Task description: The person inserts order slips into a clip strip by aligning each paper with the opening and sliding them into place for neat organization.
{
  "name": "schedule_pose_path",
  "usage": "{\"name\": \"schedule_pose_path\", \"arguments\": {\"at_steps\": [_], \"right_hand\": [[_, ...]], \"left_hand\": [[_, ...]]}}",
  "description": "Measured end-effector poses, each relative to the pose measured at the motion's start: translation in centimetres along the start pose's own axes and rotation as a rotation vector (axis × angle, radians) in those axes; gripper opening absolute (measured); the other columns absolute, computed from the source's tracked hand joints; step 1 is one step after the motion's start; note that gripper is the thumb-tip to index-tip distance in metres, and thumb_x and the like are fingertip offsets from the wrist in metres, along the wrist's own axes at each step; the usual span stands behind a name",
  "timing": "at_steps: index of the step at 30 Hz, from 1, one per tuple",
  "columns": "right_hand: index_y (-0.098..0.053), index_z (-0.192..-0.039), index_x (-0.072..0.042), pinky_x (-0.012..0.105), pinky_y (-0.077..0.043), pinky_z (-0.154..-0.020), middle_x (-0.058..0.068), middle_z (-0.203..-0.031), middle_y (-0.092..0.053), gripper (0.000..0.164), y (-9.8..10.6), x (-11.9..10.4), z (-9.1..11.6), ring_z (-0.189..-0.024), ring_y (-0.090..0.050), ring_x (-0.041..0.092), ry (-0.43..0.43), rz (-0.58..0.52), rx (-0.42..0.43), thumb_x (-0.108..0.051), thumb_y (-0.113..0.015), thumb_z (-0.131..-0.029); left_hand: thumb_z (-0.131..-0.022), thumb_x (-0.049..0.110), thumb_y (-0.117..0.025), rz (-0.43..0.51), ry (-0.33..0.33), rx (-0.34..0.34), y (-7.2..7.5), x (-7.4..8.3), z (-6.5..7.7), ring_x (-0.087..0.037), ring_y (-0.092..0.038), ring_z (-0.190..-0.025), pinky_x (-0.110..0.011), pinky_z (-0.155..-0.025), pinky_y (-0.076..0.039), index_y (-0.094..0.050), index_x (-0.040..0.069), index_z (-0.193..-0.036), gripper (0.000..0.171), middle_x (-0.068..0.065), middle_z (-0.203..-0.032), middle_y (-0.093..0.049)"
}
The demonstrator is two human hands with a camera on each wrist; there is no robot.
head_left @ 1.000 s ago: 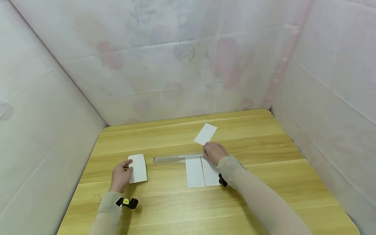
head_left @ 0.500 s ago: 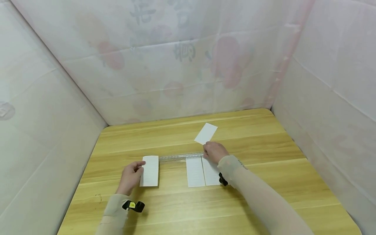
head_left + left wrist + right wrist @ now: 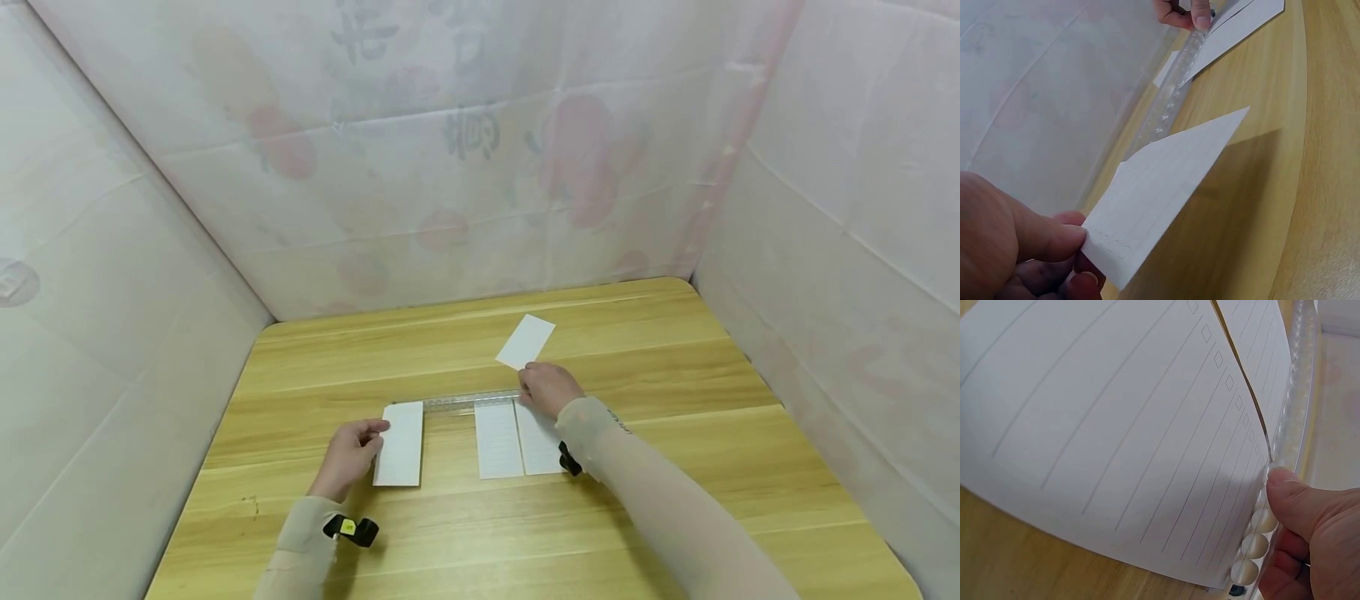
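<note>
My left hand (image 3: 347, 458) pinches a white paper sheet (image 3: 400, 446) by its left edge, thumb on top. In the left wrist view that sheet (image 3: 1154, 194) hangs tilted above the table and casts a shadow. A clear plastic binding strip (image 3: 450, 403) with round beads lies beyond it. My right hand (image 3: 551, 390) grips the strip's right end; in the right wrist view the thumb presses on top and the fingers curl at its side. Two lined sheets (image 3: 498, 442) lie side by side along the strip, a narrow gap between them. The right one (image 3: 1116, 444) has small printed boxes.
Another white sheet (image 3: 527, 340) lies askew on the wooden table (image 3: 450, 542) beyond the right hand. Pale printed curtains (image 3: 450, 208) stand at the back and both sides. Each wrist wears a small black camera mount (image 3: 352, 530).
My left hand has carried its sheet rightward and slightly nearer, so it now overlaps the strip's left end in the head view. The right hand stays at the strip's right end.
</note>
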State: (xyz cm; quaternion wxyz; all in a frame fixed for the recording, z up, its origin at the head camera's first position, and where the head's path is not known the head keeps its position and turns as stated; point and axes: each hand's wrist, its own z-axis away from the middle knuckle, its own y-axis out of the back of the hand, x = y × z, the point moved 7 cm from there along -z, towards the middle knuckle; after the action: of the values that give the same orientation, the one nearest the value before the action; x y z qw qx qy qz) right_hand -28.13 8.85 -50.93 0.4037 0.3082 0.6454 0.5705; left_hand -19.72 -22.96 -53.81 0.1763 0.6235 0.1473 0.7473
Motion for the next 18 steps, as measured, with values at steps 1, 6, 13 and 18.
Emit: {"name": "schedule_pose_path", "arguments": {"at_steps": [1, 6, 13, 18], "right_hand": [[-0.059, -0.076, -0.014, 0.028, -0.045, -0.066, -0.005, -0.074, -0.052, 0.02, 0.0, 0.0, 0.0, -0.067, -0.048, 0.011, -0.003, -0.002, -0.004, -0.021, -0.076, -0.084], [-0.06, -0.079, -0.015, 0.028, -0.045, -0.067, -0.006, -0.075, -0.053, 0.018, 0.0, 0.1, 0.1, -0.068, -0.049, 0.01, -0.017, -0.002, -0.027, -0.022, -0.076, -0.084], [-0.059, -0.078, -0.015, 0.029, -0.045, -0.067, -0.005, -0.075, -0.053, 0.02, 0.1, 0.2, 0.0, -0.069, -0.049, 0.011, -0.005, 0.008, -0.01, -0.022, -0.076, -0.084], [-0.058, -0.077, -0.015, 0.029, -0.045, -0.067, -0.005, -0.075, -0.053, 0.02, 0.1, 0.2, 0.1, -0.068, -0.049, 0.011, -0.002, 0.005, -0.009, -0.022, -0.076, -0.084]], "left_hand": [[-0.093, -0.004, -0.054, 0.001, -0.001, -0.008, -0.2, 0.0, 0.0, -0.02, -0.048, -0.087, -0.024, -0.065, -0.043, -0.066, -0.001, -0.116, 0.026, -0.01, -0.098, -0.058], [-0.091, -0.005, -0.058, -0.012, 0.004, -0.042, -0.8, -0.1, 0.2, -0.021, -0.049, -0.086, -0.025, -0.065, -0.044, -0.067, 0.001, -0.114, 0.026, -0.009, -0.095, -0.057], [-0.089, -0.006, -0.059, -0.015, 0.01, -0.065, -1.3, -0.2, 0.2, -0.022, -0.052, -0.088, -0.027, -0.069, -0.048, -0.065, 0.001, -0.117, 0.029, -0.009, -0.099, -0.059], [-0.091, -0.006, -0.058, -0.044, 0.013, -0.068, -1.4, -0.4, 0.1, -0.022, -0.052, -0.088, -0.028, -0.069, -0.046, -0.065, -0.002, -0.117, 0.027, -0.009, -0.096, -0.06]]}}
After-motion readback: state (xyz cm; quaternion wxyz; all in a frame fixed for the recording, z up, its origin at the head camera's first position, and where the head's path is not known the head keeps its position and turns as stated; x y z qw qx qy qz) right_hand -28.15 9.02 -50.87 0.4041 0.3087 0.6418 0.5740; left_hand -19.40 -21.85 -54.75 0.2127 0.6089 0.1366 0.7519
